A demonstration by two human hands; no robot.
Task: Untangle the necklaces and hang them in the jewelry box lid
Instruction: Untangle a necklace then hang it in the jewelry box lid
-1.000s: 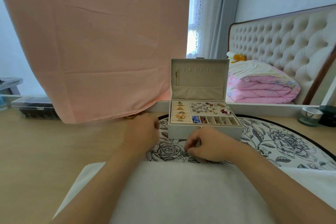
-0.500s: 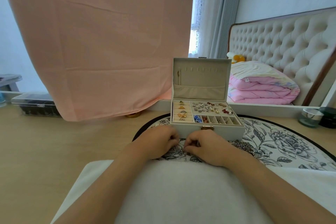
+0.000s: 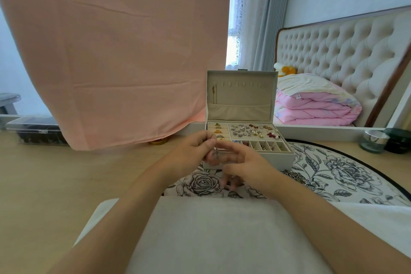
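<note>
Both bare forearms come in from 7 and 5 o'clock and meet mid-frame. Left hand [image 3: 193, 151] is curled up, thumb and forefinger pinching a thin chain [image 3: 216, 153]. Right hand [image 3: 244, 162] sits at its 4 o'clock, fingers [image 3: 225, 181] loose and spread, pointing toward 7 o'clock, kinda blurry.

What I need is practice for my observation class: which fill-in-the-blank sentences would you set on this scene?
The jewelry box stands ___.
One gold piece hangs inside its ___.
The box sits on a round mat printed with ___.
The left hand pinches a thin ___ in front of the box.
Missing words: open; lid; flowers; necklace.
</note>
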